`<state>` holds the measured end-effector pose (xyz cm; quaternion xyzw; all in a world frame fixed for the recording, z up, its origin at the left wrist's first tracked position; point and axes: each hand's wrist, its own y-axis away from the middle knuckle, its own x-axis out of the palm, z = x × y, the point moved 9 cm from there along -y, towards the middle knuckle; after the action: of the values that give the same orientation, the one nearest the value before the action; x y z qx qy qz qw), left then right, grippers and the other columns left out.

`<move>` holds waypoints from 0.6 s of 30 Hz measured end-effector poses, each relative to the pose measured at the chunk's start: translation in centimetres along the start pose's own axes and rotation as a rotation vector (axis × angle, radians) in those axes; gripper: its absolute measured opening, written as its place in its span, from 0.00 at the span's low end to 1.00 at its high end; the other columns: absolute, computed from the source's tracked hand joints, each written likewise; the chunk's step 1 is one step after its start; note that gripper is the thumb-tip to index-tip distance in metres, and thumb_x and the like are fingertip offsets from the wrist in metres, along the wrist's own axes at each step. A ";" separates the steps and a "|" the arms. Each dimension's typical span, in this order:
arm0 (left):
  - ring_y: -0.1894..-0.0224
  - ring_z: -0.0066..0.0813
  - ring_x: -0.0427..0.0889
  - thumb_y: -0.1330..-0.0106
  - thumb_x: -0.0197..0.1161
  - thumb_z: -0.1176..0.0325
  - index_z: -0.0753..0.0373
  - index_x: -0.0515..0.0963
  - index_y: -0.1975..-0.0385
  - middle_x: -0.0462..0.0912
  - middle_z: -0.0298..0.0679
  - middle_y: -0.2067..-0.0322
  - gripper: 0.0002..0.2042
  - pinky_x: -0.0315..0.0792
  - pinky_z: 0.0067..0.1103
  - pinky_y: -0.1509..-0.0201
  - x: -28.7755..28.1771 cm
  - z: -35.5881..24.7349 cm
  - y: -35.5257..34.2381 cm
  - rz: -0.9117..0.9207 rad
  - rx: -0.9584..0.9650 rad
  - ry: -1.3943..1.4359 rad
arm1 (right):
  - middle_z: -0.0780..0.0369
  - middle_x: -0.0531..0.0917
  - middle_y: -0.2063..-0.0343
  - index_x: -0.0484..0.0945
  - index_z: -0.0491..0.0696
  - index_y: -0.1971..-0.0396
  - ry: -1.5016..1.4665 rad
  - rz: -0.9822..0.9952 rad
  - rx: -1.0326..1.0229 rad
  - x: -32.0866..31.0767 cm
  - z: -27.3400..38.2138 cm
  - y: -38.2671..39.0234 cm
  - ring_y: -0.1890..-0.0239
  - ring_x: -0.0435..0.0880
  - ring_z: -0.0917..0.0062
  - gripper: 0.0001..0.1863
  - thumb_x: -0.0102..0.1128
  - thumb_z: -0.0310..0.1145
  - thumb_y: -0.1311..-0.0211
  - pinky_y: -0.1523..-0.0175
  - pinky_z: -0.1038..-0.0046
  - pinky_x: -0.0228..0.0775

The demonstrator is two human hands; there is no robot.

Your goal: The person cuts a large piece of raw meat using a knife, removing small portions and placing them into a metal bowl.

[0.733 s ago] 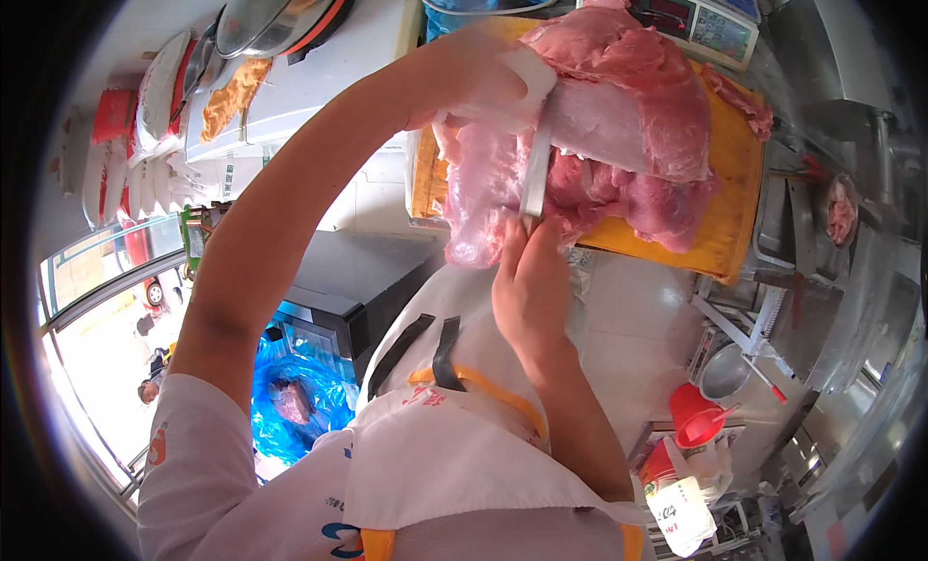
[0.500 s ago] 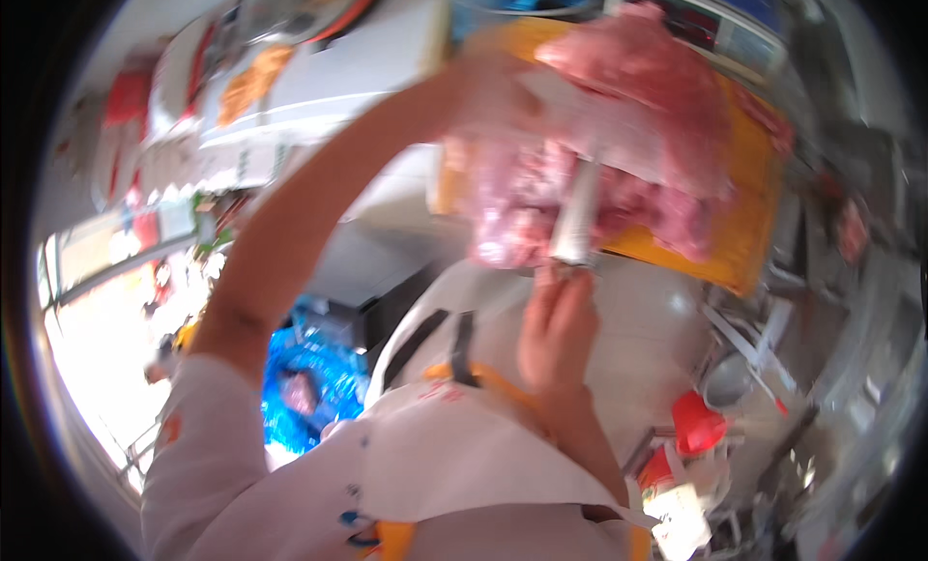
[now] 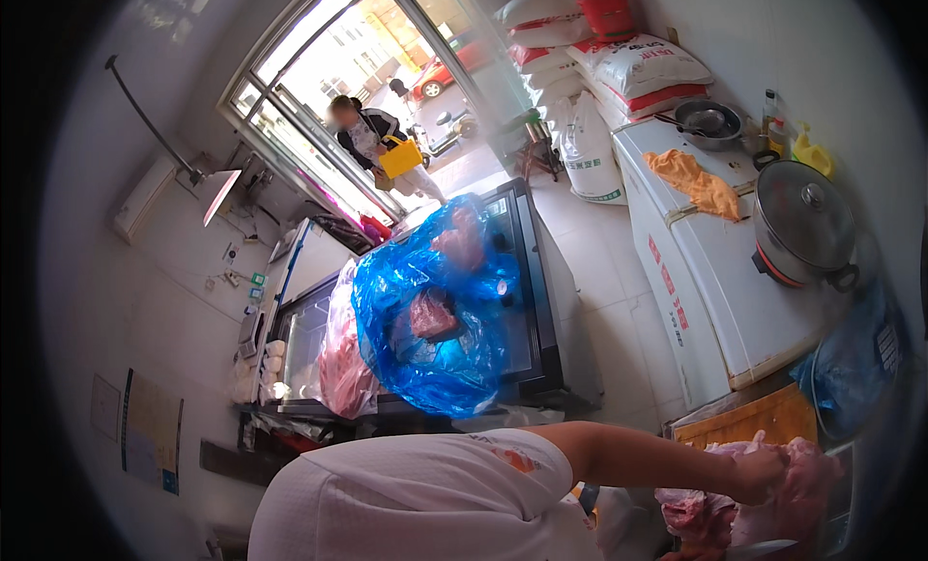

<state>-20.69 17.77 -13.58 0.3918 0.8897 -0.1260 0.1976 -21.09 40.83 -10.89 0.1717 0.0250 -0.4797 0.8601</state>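
My left arm stretches to the lower right of the head view. There my left hand (image 3: 759,478) is closed on a large piece of raw pink meat (image 3: 814,472). Under the meat lies a yellow-brown cutting board (image 3: 749,422), of which the far part shows. At the bottom edge, a strip of knife blade (image 3: 770,549) shows against the meat. Of my right hand (image 3: 688,556) only a sliver is in the picture, beside the knife; its fingers are mostly cut off by the frame's edge.
Blue plastic bags (image 3: 387,315) with meat lie on a dark-framed glass-topped freezer (image 3: 536,290). On a white chest freezer (image 3: 710,300) stand a lidded electric pan (image 3: 802,213), a metal bowl (image 3: 709,122) and an orange cloth (image 3: 691,182). Beyond, a person (image 3: 372,141) with a yellow bag stands at the doorway.
My view has swung left from the board toward the doorway. The meat and both hands now lie at the lower right, and my right hand has nearly left the picture.
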 end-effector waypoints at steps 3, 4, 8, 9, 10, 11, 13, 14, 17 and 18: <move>0.60 0.55 0.85 0.44 0.67 0.71 0.65 0.84 0.71 0.85 0.53 0.67 0.05 0.78 0.40 0.53 0.5 0.8 -0.9 -0.202 -0.030 0.145 | 0.65 0.74 0.78 0.75 0.43 0.42 -0.103 0.035 0.033 1.3 0.0 0.0 0.85 0.68 0.85 0.23 0.57 0.48 0.19 0.85 0.81 0.54; 0.62 0.54 0.85 0.43 0.67 0.71 0.65 0.84 0.70 0.85 0.52 0.68 0.05 0.78 0.40 0.54 0.5 1.0 -1.1 -0.244 -0.010 0.197 | 0.65 0.75 0.78 0.75 0.43 0.41 -0.111 0.041 0.047 1.5 0.2 0.3 0.85 0.69 0.85 0.24 0.58 0.49 0.20 0.85 0.81 0.55; 0.64 0.41 0.84 0.34 0.60 0.70 0.65 0.82 0.63 0.84 0.46 0.67 0.07 0.78 0.35 0.56 1.3 0.2 -2.2 -0.287 0.036 0.375 | 0.66 0.79 0.73 0.78 0.42 0.42 -0.015 0.170 -0.085 2.8 2.3 0.3 0.85 0.68 0.85 0.30 0.47 0.56 0.19 0.84 0.81 0.52; 0.63 0.40 0.85 0.34 0.60 0.70 0.64 0.83 0.63 0.85 0.46 0.67 0.07 0.79 0.34 0.55 2.0 0.7 -3.2 -0.190 0.005 0.266 | 0.66 0.80 0.72 0.80 0.42 0.43 0.053 0.214 -0.149 2.8 2.3 -0.2 0.85 0.67 0.85 0.34 0.41 0.59 0.18 0.84 0.80 0.50; 0.62 0.38 0.86 0.34 0.60 0.71 0.63 0.84 0.64 0.86 0.45 0.66 0.07 0.79 0.33 0.54 1.8 2.7 -2.4 -0.062 -0.100 -0.017 | 0.67 0.79 0.73 0.78 0.43 0.44 0.073 0.243 -0.116 3.0 1.3 -0.7 0.85 0.67 0.85 0.30 0.43 0.57 0.18 0.84 0.80 0.52; 0.61 0.37 0.86 0.34 0.59 0.72 0.62 0.85 0.64 0.87 0.44 0.66 0.07 0.80 0.32 0.53 3.6 2.4 -2.7 0.121 -0.145 -0.344 | 0.67 0.78 0.75 0.77 0.44 0.46 0.031 0.177 -0.050 2.1 0.7 -0.3 0.86 0.67 0.85 0.26 0.45 0.54 0.17 0.84 0.80 0.53; 0.59 0.34 0.88 0.33 0.59 0.74 0.61 0.87 0.65 0.89 0.42 0.64 0.09 0.81 0.30 0.51 3.9 3.4 -3.6 0.298 -0.128 -0.631 | 0.68 0.75 0.78 0.74 0.47 0.48 -0.003 0.083 0.009 2.5 -0.2 -0.5 0.87 0.67 0.86 0.18 0.49 0.48 0.17 0.84 0.80 0.56; 0.57 0.38 0.89 0.32 0.58 0.74 0.62 0.87 0.64 0.90 0.45 0.63 0.09 0.81 0.32 0.47 1.4 7.3 -2.7 0.170 0.031 -0.477 | 0.68 0.74 0.79 0.72 0.48 0.50 -0.023 0.121 0.043 4.7 -0.2 0.5 0.87 0.67 0.86 0.15 0.51 0.45 0.17 0.84 0.80 0.58; 0.48 0.45 0.85 0.31 0.57 0.65 0.59 0.87 0.58 0.87 0.51 0.55 0.12 0.77 0.37 0.42 -3.0 5.5 -2.6 0.117 -0.076 0.122 | 0.68 0.72 0.83 0.70 0.46 0.55 -0.030 0.076 0.027 5.3 -0.4 -0.6 0.88 0.69 0.86 0.12 0.52 0.41 0.16 0.84 0.79 0.60; 0.49 0.45 0.85 0.32 0.59 0.66 0.57 0.87 0.59 0.87 0.49 0.58 0.10 0.78 0.38 0.45 -3.6 5.9 -2.3 0.093 -0.103 0.208 | 0.68 0.72 0.83 0.70 0.46 0.56 -0.012 0.072 0.017 5.5 -0.6 -0.7 0.89 0.69 0.86 0.12 0.52 0.41 0.16 0.84 0.79 0.60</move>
<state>-18.71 11.63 -17.01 0.4331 0.8915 -0.0296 0.1297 -18.61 36.23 -12.79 0.1770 0.0095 -0.4497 0.8754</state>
